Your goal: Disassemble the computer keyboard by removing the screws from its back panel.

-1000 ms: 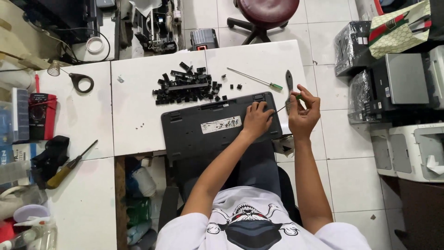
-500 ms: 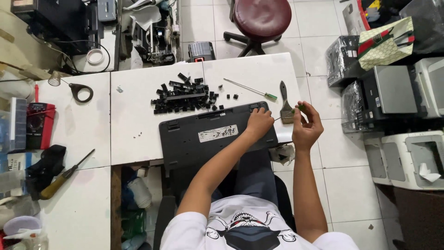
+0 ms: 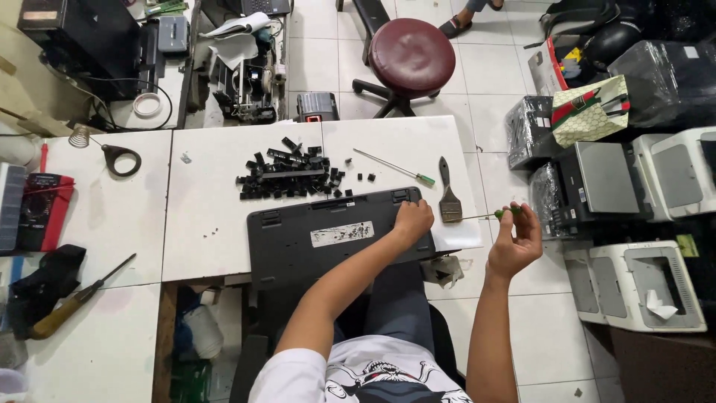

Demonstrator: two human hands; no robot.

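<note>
We steadied the upturned keyboard with our left hand; at three o'clock, our right hand pinched a green-handled screwdriver, poised for unscrewing.

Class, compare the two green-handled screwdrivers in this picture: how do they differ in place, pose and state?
One screwdriver lies flat on the white table, untouched; the other screwdriver is held off the table's edge in the right hand. The lying one slants diagonally; the held one runs nearly level, tip toward the brush. Both have thin metal shafts and green handles.
</note>
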